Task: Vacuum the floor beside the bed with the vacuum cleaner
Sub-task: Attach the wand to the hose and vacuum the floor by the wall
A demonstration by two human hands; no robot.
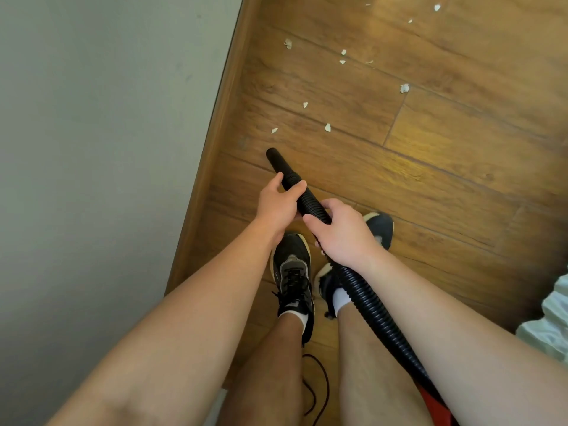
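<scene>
A black ribbed vacuum hose (310, 202) runs from behind my right leg forward to a smooth open nozzle end (274, 157) just above the wooden floor (430, 186). My left hand (276, 204) grips the hose near the nozzle. Further back, my right hand (341, 232) grips it too. Several white paper scraps (327, 127) lie scattered on the floor ahead of the nozzle. A red part of the vacuum body (430, 401) shows under my right forearm.
A grey wall (92, 149) with a wooden skirting board (215, 149) runs along the left. White bedding (550, 321) shows at the right edge. My two black shoes (292, 265) stand on the floor, and a black cord (319, 388) loops behind my left foot.
</scene>
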